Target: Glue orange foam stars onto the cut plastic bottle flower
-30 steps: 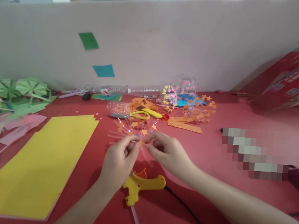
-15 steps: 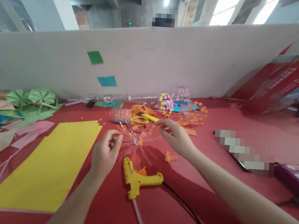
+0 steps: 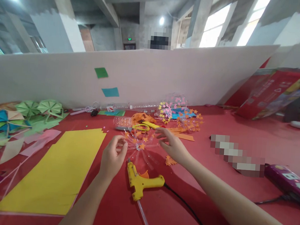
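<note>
A clear plastic piece (image 3: 138, 147), cut into strips that spread outward, lies on the red table with orange star cutouts on it. My left hand (image 3: 113, 154) is at its left side, fingers curled toward the thumb; anything between them is too small to make out. On the right side, my right hand (image 3: 172, 145) hovers with its fingers apart, close to the strip ends and holding nothing visible. A yellow hot glue gun (image 3: 141, 181) lies just in front of the plastic piece, a clear glue stick out of its rear. Yellow-handled scissors (image 3: 141, 127) rest behind.
Yellow paper sheets (image 3: 50, 174) cover the left, beside folded green paper (image 3: 50, 107). Orange stars (image 3: 171, 160) are piled near my right forearm. Star-covered plastic pieces (image 3: 190, 121) stand at the back before a white board (image 3: 168, 76). A purple device (image 3: 286, 180) lies right.
The view has tilted up and shifted slightly, so the table things appear moved. My right hand's fingers have spread a little. My left hand remains beside the plastic piece.
</note>
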`<state>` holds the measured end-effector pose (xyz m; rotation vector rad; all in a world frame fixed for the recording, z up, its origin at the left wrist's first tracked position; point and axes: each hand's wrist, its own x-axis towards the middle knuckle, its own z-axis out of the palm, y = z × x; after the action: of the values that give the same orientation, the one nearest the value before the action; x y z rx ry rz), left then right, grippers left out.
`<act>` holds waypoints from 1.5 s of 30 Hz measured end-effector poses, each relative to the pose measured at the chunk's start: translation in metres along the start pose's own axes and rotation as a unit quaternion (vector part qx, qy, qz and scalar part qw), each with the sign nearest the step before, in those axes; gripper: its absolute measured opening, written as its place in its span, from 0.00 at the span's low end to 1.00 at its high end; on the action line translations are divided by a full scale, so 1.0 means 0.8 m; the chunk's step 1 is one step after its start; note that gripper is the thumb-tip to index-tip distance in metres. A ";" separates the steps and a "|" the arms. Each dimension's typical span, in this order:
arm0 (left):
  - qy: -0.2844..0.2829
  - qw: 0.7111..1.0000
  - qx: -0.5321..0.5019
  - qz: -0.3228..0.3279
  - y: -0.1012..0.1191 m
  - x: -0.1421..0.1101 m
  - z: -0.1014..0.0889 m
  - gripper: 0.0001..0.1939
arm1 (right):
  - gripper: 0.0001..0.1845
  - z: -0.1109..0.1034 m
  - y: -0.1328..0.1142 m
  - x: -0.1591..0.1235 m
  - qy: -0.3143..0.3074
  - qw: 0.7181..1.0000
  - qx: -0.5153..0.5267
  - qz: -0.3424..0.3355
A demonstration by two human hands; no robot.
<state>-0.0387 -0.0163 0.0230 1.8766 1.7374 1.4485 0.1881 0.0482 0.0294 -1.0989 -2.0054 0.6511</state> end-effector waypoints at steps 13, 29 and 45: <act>0.000 0.992 0.103 0.074 -0.004 0.001 0.005 0.10 | 0.07 -0.035 0.037 -0.020 -0.148 0.966 -0.208 0.035; 0.011 0.988 0.008 0.152 0.023 -0.023 0.008 0.06 | 0.08 -0.030 0.021 -0.030 -0.233 0.909 -0.345 -0.019; -0.054 0.985 -0.009 0.162 0.034 -0.033 0.012 0.06 | 0.06 -0.036 0.021 -0.031 -0.244 0.907 -0.343 -0.028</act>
<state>-0.0098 -0.0420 0.0242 2.2640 1.4152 1.4254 0.2282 0.0376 0.0250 -1.3542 -2.8142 0.1748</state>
